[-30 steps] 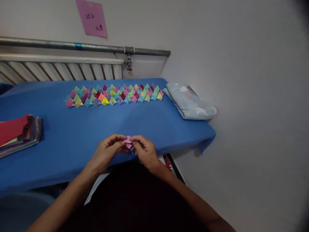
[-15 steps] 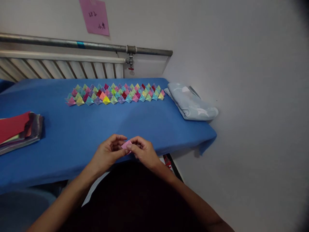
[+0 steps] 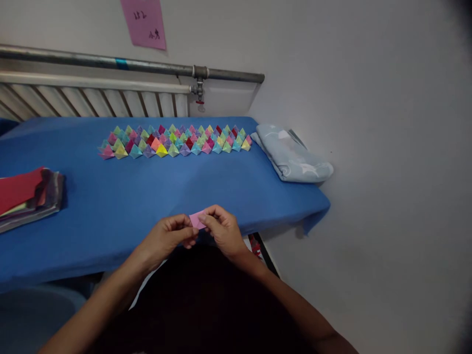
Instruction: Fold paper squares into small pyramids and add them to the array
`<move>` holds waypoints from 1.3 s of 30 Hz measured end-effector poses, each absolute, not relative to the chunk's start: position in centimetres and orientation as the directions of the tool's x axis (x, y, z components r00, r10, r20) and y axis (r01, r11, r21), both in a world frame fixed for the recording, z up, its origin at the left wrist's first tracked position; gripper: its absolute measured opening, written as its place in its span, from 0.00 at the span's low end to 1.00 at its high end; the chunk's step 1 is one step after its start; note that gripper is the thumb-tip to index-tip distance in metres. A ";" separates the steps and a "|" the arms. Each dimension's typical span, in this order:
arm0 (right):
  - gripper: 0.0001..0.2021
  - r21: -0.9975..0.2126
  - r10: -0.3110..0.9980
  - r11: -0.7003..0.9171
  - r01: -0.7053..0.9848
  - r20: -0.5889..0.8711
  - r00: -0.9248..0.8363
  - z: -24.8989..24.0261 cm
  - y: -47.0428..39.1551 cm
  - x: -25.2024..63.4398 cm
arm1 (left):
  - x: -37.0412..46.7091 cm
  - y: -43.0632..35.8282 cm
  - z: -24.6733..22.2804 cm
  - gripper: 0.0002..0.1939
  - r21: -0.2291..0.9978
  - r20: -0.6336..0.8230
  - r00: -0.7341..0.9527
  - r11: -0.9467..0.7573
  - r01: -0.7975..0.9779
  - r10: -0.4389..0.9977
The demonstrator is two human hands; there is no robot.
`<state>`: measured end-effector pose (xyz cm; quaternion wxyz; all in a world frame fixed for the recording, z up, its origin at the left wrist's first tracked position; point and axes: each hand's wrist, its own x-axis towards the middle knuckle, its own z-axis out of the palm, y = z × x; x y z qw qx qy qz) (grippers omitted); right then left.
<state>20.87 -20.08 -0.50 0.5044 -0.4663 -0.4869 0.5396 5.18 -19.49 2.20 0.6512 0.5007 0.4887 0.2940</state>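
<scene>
Left hand and right hand partly cover a pink paper. The left edge cuts off a paper stack and radiator; the top edge, a wall note.

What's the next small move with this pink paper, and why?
Probably press the right thumb gently along the paper to flatten it: that thumb lies on its face, the right hand grips that end, and the left hand pinches the other, steadying it.
</scene>
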 end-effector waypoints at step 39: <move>0.10 -0.989 0.971 -0.138 -0.059 -0.123 -0.203 -1.2 -20.2 21.3 | 5.1 -19.0 1.0 0.14 0.957 -0.282 0.305 0.288 0.025 0.910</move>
